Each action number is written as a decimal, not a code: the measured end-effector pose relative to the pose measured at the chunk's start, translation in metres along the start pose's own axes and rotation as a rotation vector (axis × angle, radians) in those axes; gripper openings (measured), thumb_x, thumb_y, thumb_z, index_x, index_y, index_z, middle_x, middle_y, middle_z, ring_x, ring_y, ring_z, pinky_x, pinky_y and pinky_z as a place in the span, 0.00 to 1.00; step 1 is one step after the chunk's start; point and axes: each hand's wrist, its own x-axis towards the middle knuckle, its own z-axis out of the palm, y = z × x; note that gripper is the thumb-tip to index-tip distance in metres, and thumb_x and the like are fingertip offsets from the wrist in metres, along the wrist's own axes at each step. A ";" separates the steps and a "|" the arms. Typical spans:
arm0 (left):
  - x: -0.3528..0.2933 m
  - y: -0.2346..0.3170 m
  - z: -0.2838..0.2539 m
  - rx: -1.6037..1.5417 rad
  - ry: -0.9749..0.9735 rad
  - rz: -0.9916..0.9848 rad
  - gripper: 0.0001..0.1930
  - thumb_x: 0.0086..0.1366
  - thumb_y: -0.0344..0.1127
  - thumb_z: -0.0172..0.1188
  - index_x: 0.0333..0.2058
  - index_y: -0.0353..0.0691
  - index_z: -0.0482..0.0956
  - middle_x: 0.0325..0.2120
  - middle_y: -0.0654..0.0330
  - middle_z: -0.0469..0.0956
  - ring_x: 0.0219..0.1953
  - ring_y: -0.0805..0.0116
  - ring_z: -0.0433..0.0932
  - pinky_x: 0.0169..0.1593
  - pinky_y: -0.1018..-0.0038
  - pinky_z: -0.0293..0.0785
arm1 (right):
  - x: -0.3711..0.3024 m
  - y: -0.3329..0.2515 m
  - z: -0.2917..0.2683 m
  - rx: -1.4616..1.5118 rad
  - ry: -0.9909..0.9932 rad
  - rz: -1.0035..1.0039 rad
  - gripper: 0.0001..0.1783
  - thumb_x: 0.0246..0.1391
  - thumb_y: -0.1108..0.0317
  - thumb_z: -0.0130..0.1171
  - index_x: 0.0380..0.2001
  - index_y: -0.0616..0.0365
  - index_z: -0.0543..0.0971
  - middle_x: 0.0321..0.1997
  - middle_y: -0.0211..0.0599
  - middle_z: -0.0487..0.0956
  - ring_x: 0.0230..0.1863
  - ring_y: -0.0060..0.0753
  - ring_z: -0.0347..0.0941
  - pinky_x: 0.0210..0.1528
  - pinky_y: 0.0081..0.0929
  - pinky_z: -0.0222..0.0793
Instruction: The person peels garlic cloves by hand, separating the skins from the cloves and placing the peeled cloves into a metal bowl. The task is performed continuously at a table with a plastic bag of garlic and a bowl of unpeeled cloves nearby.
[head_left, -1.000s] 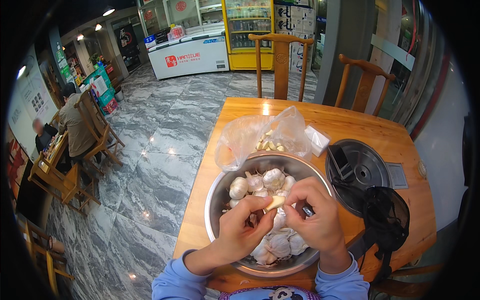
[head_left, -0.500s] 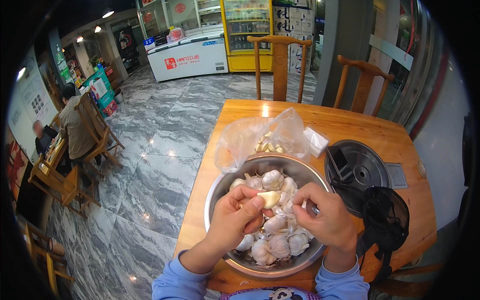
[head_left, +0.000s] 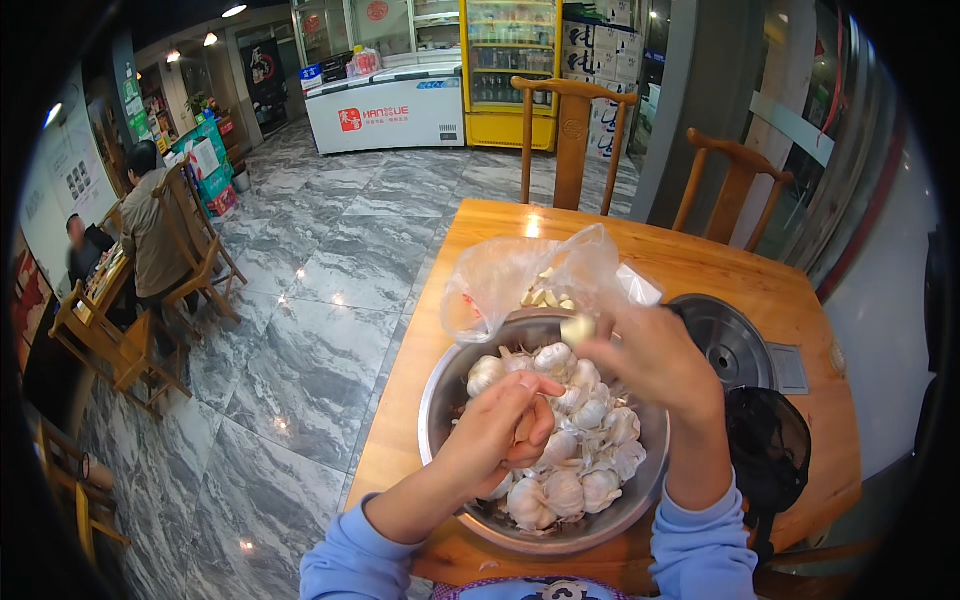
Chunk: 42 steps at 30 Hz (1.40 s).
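Note:
A steel bowl (head_left: 428, 415) full of whole garlic bulbs (head_left: 563, 493) and loose papery skins stands in front of me. My right hand (head_left: 655, 355), smeared by motion, is over the bowl's far right rim with a pale peeled garlic clove (head_left: 577, 330) at its fingertips. My left hand (head_left: 507, 425) is curled above the near left of the bowl, its index finger bent forward. Whatever lies inside those fingers is hidden. Just beyond the bowl, a clear plastic bag (head_left: 490, 285) lies with several peeled cloves (head_left: 543, 298) at its mouth.
Behind my right hand is a white tissue pack (head_left: 638, 287). A round dark metal lid (head_left: 745, 350) and a black mesh bag (head_left: 768, 450) lie on the wooden table (head_left: 815, 420). Wooden chairs (head_left: 572, 135) stand at its far side. Two people sit at another table, far left.
The peeled clove has gone from my left hand to my right. My right hand has moved away from me, toward the plastic bag; the left stays over the bowl, fingers curled in.

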 end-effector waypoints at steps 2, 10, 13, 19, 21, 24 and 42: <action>0.000 0.003 0.000 -0.015 -0.003 -0.024 0.20 0.70 0.49 0.36 0.46 0.39 0.68 0.17 0.62 0.67 0.11 0.79 0.53 0.16 0.82 0.48 | 0.005 0.000 0.004 0.031 0.128 0.056 0.19 0.46 0.68 0.63 0.43 0.60 0.75 0.25 0.39 0.77 0.25 0.32 0.74 0.29 0.24 0.68; -0.004 0.004 0.004 0.032 0.054 0.109 0.29 0.71 0.55 0.27 0.58 0.38 0.55 0.21 0.59 0.71 0.13 0.80 0.53 0.18 0.83 0.49 | -0.041 -0.033 0.026 0.257 0.099 -0.090 0.16 0.46 0.72 0.62 0.41 0.60 0.78 0.27 0.37 0.74 0.24 0.29 0.70 0.28 0.22 0.66; -0.005 0.000 0.005 0.201 0.120 0.114 0.32 0.68 0.60 0.32 0.60 0.42 0.56 0.23 0.61 0.73 0.16 0.82 0.58 0.20 0.84 0.51 | -0.049 -0.042 0.037 0.242 0.074 -0.090 0.17 0.45 0.71 0.62 0.42 0.55 0.78 0.28 0.37 0.73 0.25 0.30 0.73 0.28 0.24 0.67; -0.009 -0.008 0.010 0.505 0.147 0.256 0.25 0.71 0.53 0.32 0.57 0.40 0.55 0.23 0.67 0.70 0.19 0.84 0.60 0.21 0.88 0.54 | -0.051 -0.035 0.050 0.149 0.169 -0.163 0.12 0.43 0.71 0.64 0.35 0.54 0.77 0.28 0.35 0.73 0.27 0.38 0.73 0.27 0.29 0.67; -0.008 -0.008 0.012 0.524 0.143 0.266 0.20 0.72 0.48 0.32 0.53 0.41 0.56 0.23 0.67 0.70 0.19 0.85 0.59 0.21 0.88 0.53 | -0.052 -0.028 0.051 0.202 0.161 -0.217 0.11 0.43 0.72 0.64 0.33 0.54 0.77 0.27 0.35 0.73 0.27 0.38 0.73 0.27 0.29 0.67; -0.007 -0.007 0.014 0.389 0.179 0.265 0.13 0.72 0.41 0.38 0.46 0.38 0.64 0.23 0.66 0.71 0.19 0.85 0.61 0.20 0.87 0.55 | -0.054 -0.016 0.049 0.282 0.229 -0.202 0.08 0.44 0.73 0.63 0.30 0.57 0.76 0.26 0.35 0.73 0.26 0.36 0.73 0.27 0.27 0.67; -0.017 -0.007 0.020 0.416 0.271 0.450 0.07 0.59 0.32 0.58 0.29 0.37 0.69 0.20 0.64 0.72 0.19 0.81 0.68 0.19 0.86 0.61 | -0.058 -0.004 0.044 0.879 0.024 -0.169 0.08 0.54 0.74 0.56 0.38 0.64 0.76 0.33 0.30 0.78 0.34 0.16 0.70 0.35 0.16 0.66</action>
